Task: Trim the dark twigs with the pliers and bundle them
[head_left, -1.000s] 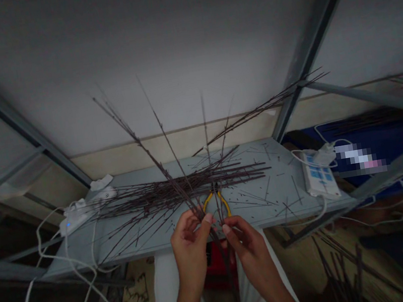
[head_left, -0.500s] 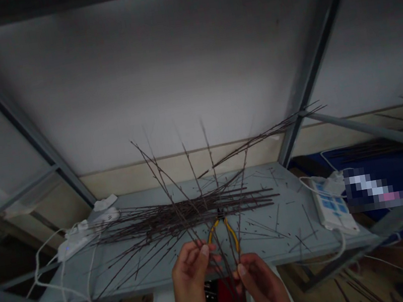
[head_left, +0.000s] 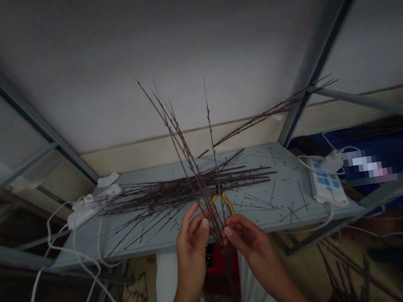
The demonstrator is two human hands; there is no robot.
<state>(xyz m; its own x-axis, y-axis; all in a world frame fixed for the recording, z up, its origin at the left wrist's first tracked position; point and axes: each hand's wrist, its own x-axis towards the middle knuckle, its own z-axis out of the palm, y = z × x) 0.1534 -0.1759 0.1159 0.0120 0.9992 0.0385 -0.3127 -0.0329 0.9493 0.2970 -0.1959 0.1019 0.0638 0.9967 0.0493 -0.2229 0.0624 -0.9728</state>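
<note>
Left hand (head_left: 193, 241) fingers gripped a twig bunch (head_left: 186, 153), leaning left, over the tabletop (head_left: 288, 191) front edge. Right hand (head_left: 252, 240) fingers pinched a lone twig (head_left: 211, 134) just beside it. Pliers (head_left: 227, 203) lay beyond, near the pile (head_left: 155, 195).

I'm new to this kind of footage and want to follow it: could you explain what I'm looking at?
There's no machine here, just a person's two bare hands. The camera is worn on the head, looking forward and down. The left hand holds several thin dark twigs; the right hand pinches an upright one beside them. Beyond the hands, a grey shelf bears a pile of similar twigs, yellow-handled pliers, loose bits and, near its right end, a white power strip.
</note>
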